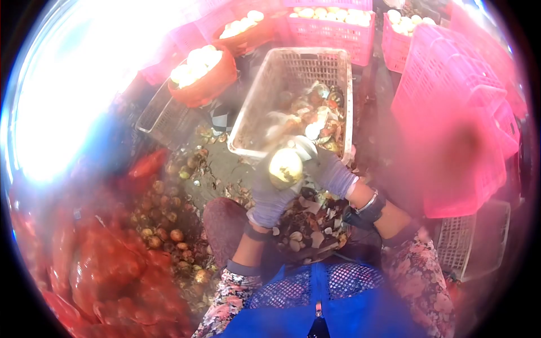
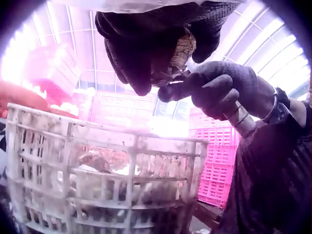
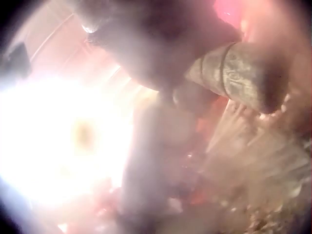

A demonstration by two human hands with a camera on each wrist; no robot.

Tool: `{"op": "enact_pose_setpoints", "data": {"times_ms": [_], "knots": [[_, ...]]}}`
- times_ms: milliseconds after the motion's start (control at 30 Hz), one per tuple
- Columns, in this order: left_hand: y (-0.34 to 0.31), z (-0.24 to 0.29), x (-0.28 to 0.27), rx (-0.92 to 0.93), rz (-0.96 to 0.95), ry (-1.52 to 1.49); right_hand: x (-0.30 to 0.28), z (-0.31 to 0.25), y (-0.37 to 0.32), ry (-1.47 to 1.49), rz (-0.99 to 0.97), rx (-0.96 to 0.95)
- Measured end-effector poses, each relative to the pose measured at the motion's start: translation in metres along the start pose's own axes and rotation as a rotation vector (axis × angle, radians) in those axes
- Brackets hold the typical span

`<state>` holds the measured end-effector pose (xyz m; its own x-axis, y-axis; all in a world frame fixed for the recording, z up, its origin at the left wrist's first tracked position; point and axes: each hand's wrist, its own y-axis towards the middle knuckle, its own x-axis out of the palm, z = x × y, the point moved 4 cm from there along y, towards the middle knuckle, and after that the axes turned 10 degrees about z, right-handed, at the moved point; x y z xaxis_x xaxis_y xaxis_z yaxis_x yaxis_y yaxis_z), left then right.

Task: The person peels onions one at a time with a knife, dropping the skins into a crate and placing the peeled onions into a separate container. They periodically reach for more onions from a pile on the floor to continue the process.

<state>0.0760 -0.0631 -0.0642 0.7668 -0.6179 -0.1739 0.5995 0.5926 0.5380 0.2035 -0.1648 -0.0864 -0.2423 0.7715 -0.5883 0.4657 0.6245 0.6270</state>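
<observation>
In the head view, my gloved left hand holds a pale, round onion over the near edge of a dirty white crate. The left wrist view shows the onion's rough brown side between dark gloved fingers. My right hand, also gloved, is right beside it. It grips a knife by its thick, pale handle, with the thumb stretched toward the onion. The handle's butt sticks out of the fist in the blurred right wrist view. Fingers mostly hide the blade. Peelings and scraps lie in the crate.
Pink crates and an orange-red basket of pale onions stand behind. Stacked pink crates rise on the right. Unpeeled onions and red mesh sacks lie at left. Scraps cover the ground between the knees.
</observation>
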Motion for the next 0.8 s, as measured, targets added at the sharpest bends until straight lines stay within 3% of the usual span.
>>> {"op": "enact_pose_setpoints", "data": {"times_ms": [100, 167, 233, 267, 367, 467, 600, 700, 767, 800], "knots": [[0.005, 0.001, -0.005, 0.078, 0.018, 0.054, -0.037, -0.038, 0.02, 0.397, -0.45, 0.75], [0.007, -0.004, -0.006, 0.154, 0.027, 0.086, -0.019, -0.022, 0.012, 0.318, -0.264, 0.436], [0.011, 0.014, -0.007, 0.227, 0.026, 0.297, -0.008, -0.018, 0.001, 0.222, -0.124, 0.248], [0.012, 0.02, -0.007, 0.264, 0.026, 0.404, -0.003, -0.017, -0.004, 0.17, -0.076, 0.216], [0.005, 0.002, -0.004, 0.126, 0.005, 0.382, -0.008, -0.031, -0.003, 0.06, -0.05, 0.198], [0.006, 0.015, -0.007, 0.252, 0.03, 0.37, -0.011, -0.034, -0.002, 0.033, -0.013, 0.128], [0.005, 0.021, -0.01, 0.258, -0.001, 0.374, -0.02, -0.035, 0.002, -0.07, -0.033, 0.062], [0.002, 0.022, -0.013, 0.302, -0.028, 0.392, -0.025, -0.025, 0.008, -0.112, -0.299, 0.332], [0.004, 0.03, -0.012, 0.44, -0.044, 0.436, 0.0, 0.005, 0.008, -0.109, -0.279, 0.151], [0.005, 0.032, -0.012, 0.393, -0.049, 0.378, 0.003, 0.006, 0.013, -0.066, -0.25, 0.035]]}}
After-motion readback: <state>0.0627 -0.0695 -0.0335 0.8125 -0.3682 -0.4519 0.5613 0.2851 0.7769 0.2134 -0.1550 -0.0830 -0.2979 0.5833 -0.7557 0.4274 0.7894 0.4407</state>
